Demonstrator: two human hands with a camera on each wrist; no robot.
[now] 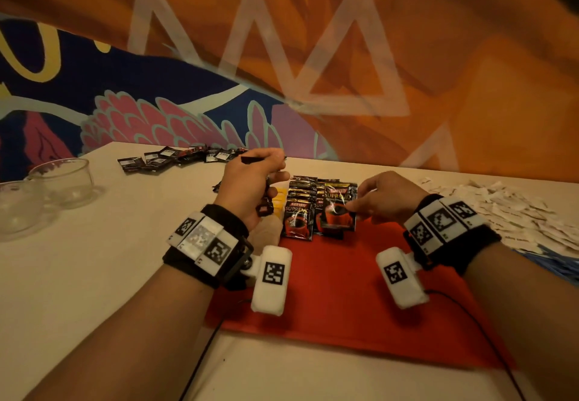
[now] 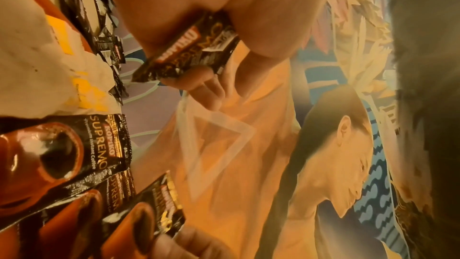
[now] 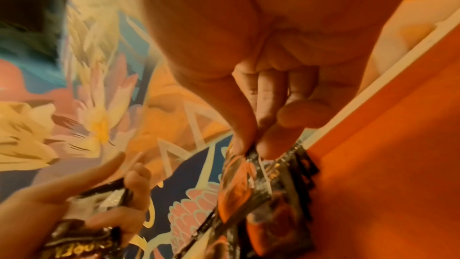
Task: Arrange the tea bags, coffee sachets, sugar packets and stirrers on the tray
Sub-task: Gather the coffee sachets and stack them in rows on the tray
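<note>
A red tray (image 1: pixel 344 291) lies on the white table. At its far edge, black-and-red coffee sachets (image 1: pixel 300 209) lie in overlapping rows. My right hand (image 1: pixel 385 200) pinches the top sachet (image 1: pixel 340 209) of the right row at its right edge; the right wrist view shows fingertips (image 3: pixel 268 147) closed on its edge (image 3: pixel 254 166). My left hand (image 1: pixel 253 181) hovers left of the rows and grips several more sachets (image 2: pixel 191 50). Yellow-and-white tea bags (image 1: pixel 279 201) lie partly hidden behind the left hand.
A loose string of dark sachets (image 1: pixel 175 157) lies at the table's far edge. Two glass cups (image 1: pixel 62 181) stand at far left. A heap of white sugar packets (image 1: pixel 513 212) fills the right side. A painted wall rises behind the table.
</note>
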